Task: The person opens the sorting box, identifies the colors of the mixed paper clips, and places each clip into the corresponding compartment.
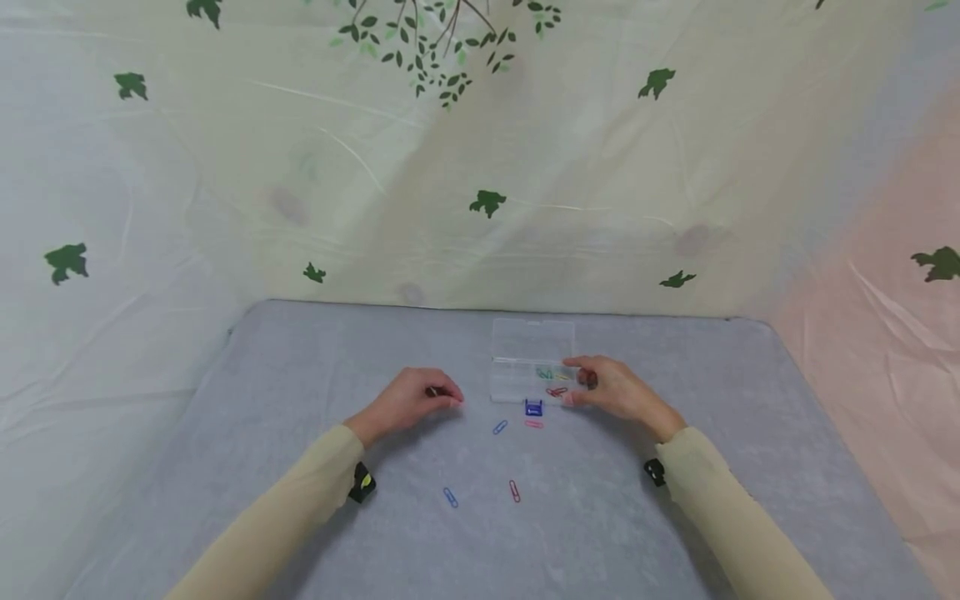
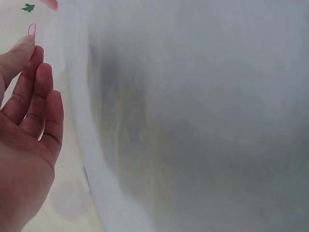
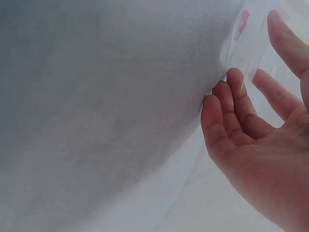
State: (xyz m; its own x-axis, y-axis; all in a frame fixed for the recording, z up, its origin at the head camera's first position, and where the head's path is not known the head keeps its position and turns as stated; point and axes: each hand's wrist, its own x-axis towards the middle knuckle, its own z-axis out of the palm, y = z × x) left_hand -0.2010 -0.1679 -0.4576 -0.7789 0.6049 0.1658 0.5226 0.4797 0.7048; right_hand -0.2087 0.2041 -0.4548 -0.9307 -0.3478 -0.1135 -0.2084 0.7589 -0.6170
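Observation:
My left hand hovers over the table, left of a clear plastic box. Between its thumb and forefinger it pinches a pink paper clip, whose loop sticks up past the fingertips in the left wrist view. The box lies with its lid folded back and a blue latch at the front. My right hand grips the box's right end, thumb at the front and fingers behind. Inside lie red paper clips and green paper clips, with a bit of yellow beside them.
Loose on the grey table are a pink paper clip just before the latch, a blue one to its left, and nearer me another blue clip and a red clip. A leaf-patterned curtain hangs behind the table.

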